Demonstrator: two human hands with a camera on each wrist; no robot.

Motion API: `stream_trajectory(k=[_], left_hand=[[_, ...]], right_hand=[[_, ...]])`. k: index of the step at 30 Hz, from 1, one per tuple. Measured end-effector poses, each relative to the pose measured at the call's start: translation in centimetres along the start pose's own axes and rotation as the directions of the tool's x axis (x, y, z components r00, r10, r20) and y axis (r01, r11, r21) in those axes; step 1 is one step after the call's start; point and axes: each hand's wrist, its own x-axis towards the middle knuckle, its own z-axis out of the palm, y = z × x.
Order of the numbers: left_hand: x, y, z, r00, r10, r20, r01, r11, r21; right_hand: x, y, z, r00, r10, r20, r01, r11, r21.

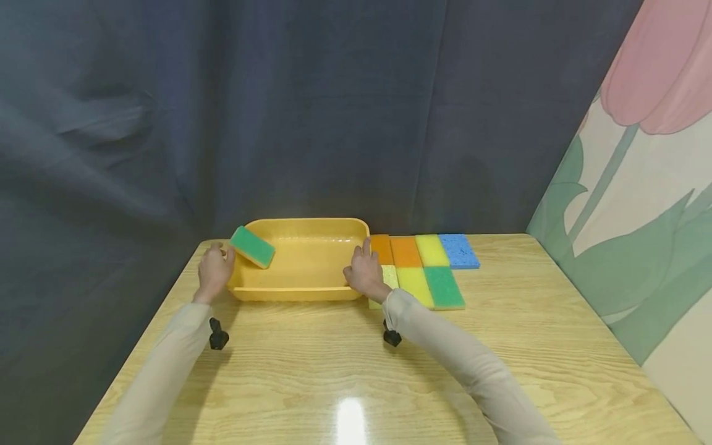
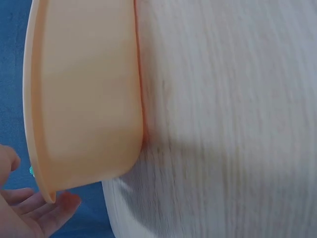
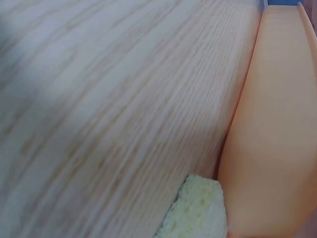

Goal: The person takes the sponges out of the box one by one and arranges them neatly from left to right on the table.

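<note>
A yellow plastic basin (image 1: 300, 295) stands near the back of the table. My left hand (image 1: 215, 269) is at its left rim; in the left wrist view the fingers (image 2: 54, 218) reach beneath the rim, while the thumb stands apart from it on the other side. My right hand (image 1: 366, 272) lies over the right rim with spread fingers, partly inside the basin. A green-topped sponge (image 1: 253, 247) leans tilted at the basin's left end. The right hand's underside is hidden.
Right of the basin, several sponges lie in two rows: orange (image 1: 406, 251), yellow (image 1: 432, 250), blue (image 1: 458, 251) and green (image 1: 444, 287). A pale yellow sponge (image 3: 195, 210) sits against the basin. A dark curtain (image 1: 334, 111) hangs behind the table.
</note>
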Motion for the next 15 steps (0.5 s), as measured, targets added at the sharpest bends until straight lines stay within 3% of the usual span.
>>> stream_trajectory(k=[15], left_hand=[[0.84,0.25,0.89,0.994,0.098,-0.052,-0.101,0.993,-0.064]], right_hand=[[-0.02,0.0,0.05,1.0,-0.022,-0.021,0.021,1.0,-0.007]])
